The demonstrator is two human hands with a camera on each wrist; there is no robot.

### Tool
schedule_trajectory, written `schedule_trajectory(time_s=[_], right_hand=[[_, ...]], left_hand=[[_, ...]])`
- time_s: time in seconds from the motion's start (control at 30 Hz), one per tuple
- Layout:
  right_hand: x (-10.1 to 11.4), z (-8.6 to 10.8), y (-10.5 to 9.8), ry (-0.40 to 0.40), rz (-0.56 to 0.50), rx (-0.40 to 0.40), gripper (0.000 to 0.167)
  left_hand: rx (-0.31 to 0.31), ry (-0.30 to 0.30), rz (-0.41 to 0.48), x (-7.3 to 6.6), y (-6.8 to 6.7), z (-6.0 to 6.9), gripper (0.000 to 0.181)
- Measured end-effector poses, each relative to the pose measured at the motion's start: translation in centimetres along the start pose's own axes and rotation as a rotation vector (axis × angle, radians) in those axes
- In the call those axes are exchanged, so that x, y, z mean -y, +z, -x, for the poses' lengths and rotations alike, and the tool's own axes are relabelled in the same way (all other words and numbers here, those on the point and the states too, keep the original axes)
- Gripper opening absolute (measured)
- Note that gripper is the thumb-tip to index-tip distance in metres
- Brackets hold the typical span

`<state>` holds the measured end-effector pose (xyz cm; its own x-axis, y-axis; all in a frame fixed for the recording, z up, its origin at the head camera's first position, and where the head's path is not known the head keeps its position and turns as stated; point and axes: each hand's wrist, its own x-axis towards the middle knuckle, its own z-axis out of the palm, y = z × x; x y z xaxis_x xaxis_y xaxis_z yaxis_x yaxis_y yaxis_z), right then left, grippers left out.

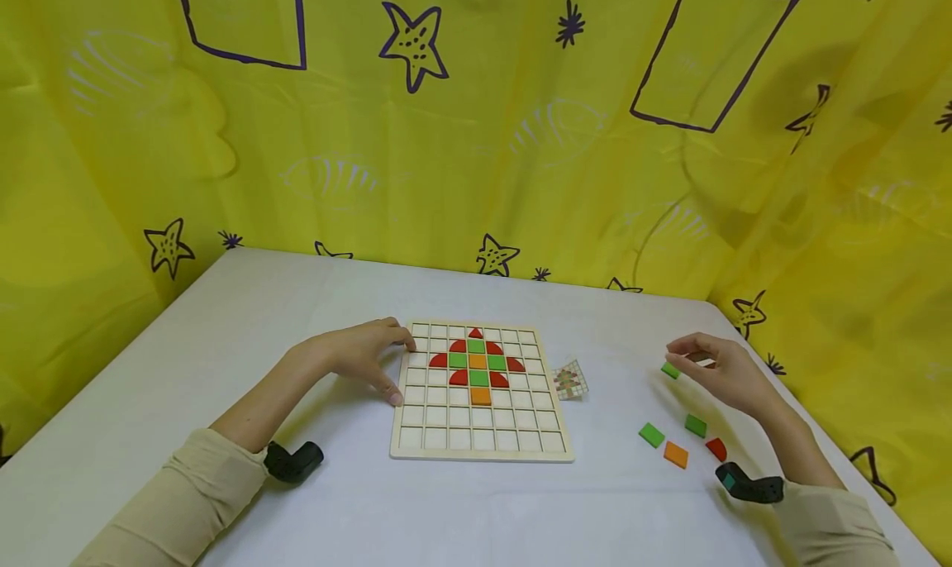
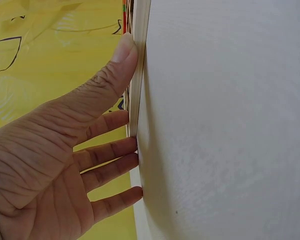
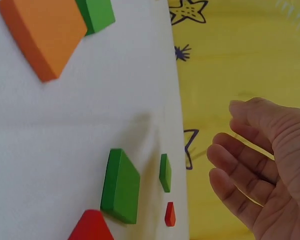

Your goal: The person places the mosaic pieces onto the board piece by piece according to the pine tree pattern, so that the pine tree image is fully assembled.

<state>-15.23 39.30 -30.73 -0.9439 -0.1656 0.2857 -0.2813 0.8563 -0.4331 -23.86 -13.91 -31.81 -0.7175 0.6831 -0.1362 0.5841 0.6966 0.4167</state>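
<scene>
Right hand (image 1: 720,374): above the counter (image 1: 335,521), right of the board. Fingers (image 3: 231,192) loosely curved, thumb tip near the index; I see nothing between them.
Far green tile (image 1: 670,371): flat on the counter, below my right fingertips. Gap between, per the right wrist view. Long axis: can't tell, it's foreshortened and my hand overlaps it in the head view.
Nearer hand: right, by a lot. Left is across at the board's far edge from there.
Second red piece (image 3: 170,214): next to that tile in the right wrist view.
Closer cluster: green tile (image 1: 651,435), darker green tile (image 1: 696,426), orange tile (image 1: 676,455), red piece (image 1: 716,450). All on my side of the far green one.
Left hand (image 1: 364,350): fingers spread, fairly straight, touching the board's left edge.
Board (image 1: 483,457): flat, left of my right hand; red, green and orange pieces in its middle cells.
Card (image 1: 570,380): just right of the board, patterned grid.
</scene>
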Motion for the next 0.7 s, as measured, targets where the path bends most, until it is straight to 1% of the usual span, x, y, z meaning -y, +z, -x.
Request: schedule_trajectory(time_s=[0.33, 0.47, 0.7], right_hand=[[-1.9, -0.4, 0.3, 0.097, -0.001, 0.093, 0.029], [-2.4, -0.7, 0.5, 0.106, 0.020, 0.119, 0.030], [-2.9, -1.0, 1.0, 0.121, 0.054, 0.154, 0.031]], left_hand=[[0.000, 0.005, -0.003, -0.1, 0.0, 0.0, 0.076], [-0.002, 0.007, -0.006, -0.1, 0.0, 0.0, 0.076], [0.004, -0.006, 0.010, -0.1, 0.0, 0.0, 0.077]])
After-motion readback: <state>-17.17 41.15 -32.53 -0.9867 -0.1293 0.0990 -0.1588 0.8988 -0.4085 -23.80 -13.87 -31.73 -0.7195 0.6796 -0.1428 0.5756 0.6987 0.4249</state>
